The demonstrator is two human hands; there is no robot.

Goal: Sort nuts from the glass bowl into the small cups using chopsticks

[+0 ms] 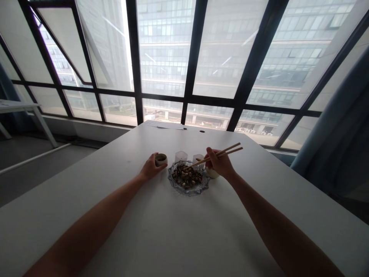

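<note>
My left hand (152, 167) is wrapped round a small round cup (161, 159) left of the glass dish. In my right hand (218, 162) is a pair of chopsticks (230, 149), slanting down leftward with their tips at the dark and pale mixed pieces (187, 177). Those pieces lie in a clear scalloped glass dish (204, 186). Behind the dish stand a clear plastic cup (181, 156) and a second one (198, 158), the latter partly behind the chopsticks. Under my right hand, partly hidden, is a pale round container (213, 173).
All of this stands on a long white table (144, 223). Papers (165, 125) lie at its far end, near two dark round holes. Beyond are framed windows, a blue curtain (334, 130) at the right, and another white table (19, 107) at the left.
</note>
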